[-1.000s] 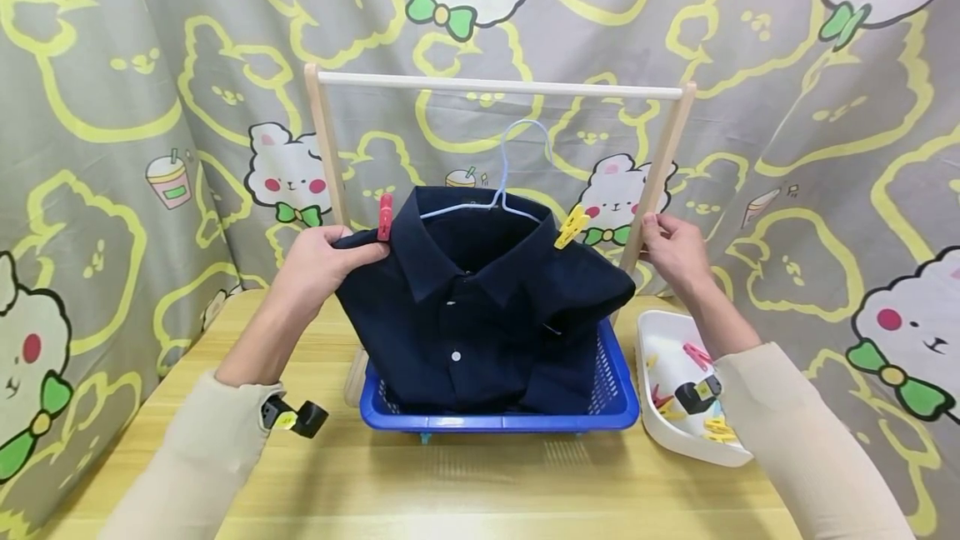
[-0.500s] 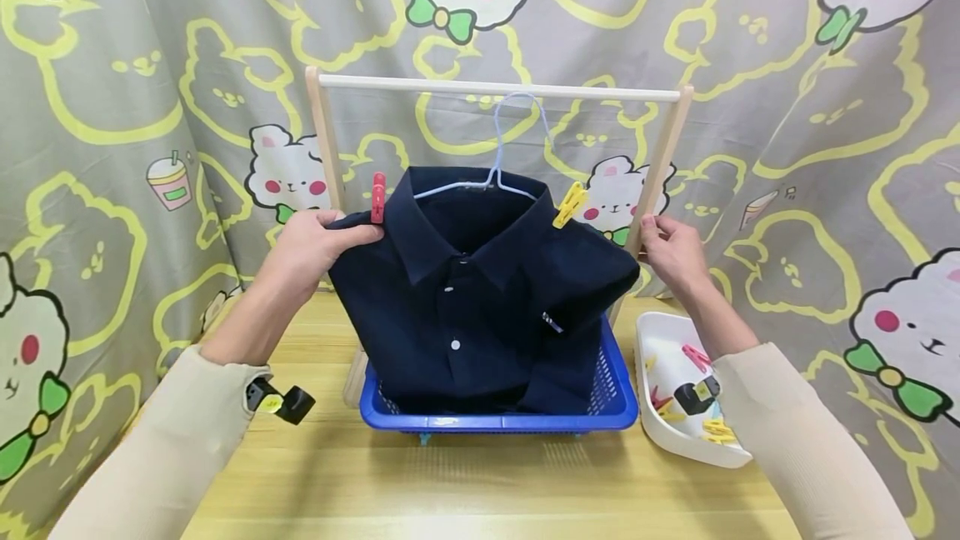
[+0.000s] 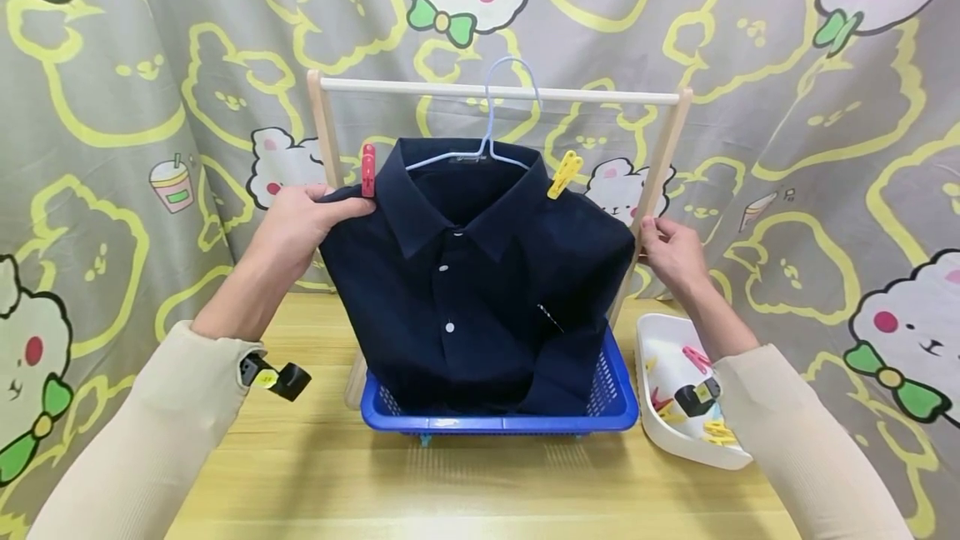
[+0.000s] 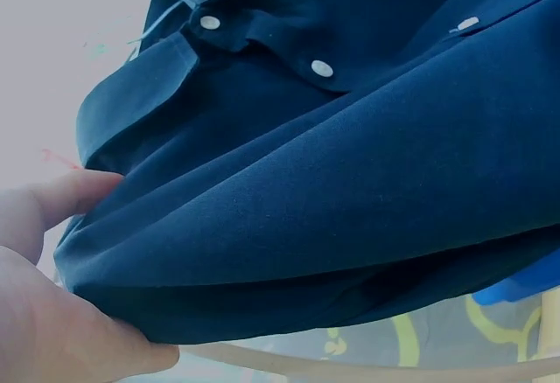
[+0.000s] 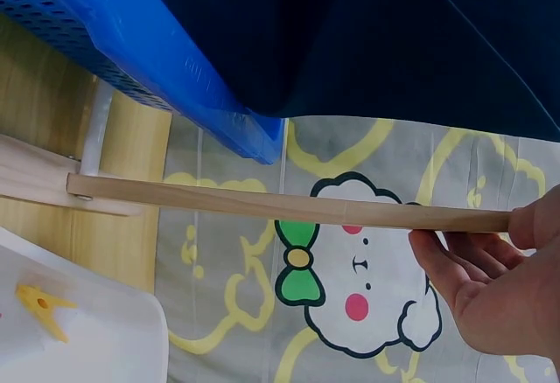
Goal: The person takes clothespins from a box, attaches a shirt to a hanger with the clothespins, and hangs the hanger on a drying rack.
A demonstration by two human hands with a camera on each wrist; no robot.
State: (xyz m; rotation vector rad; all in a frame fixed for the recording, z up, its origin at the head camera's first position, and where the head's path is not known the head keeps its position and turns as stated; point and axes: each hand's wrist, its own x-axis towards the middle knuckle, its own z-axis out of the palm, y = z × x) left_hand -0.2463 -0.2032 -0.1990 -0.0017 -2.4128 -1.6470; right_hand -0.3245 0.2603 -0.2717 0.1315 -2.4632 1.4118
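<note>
A dark navy button-up shirt (image 3: 480,273) hangs on a pale blue wire hanger (image 3: 491,119), its lower part down in the blue basket (image 3: 498,422). My left hand (image 3: 300,223) pinches the shirt's shoulder with the hanger's end hidden inside, right beside a red clothespin (image 3: 368,171). On the other shoulder a yellow clothespin (image 3: 565,174) stands clipped. The hanger's hook overlaps the white rail (image 3: 450,90) of the wooden rack in the head view. With thumb and fingers, my right hand (image 3: 673,252) grips the rack's right wooden post (image 5: 332,210).
To the right of the basket stands a white tray (image 3: 652,432) with several clothespins, among them a yellow clothespin (image 5: 42,309). A patterned curtain (image 3: 795,190) hangs close behind the rack. Everything stands on a light wooden table (image 3: 480,490).
My left hand has risen with the shirt and hanger, bringing the hook from below the rail up to its height. The right hand has stayed on the post.
</note>
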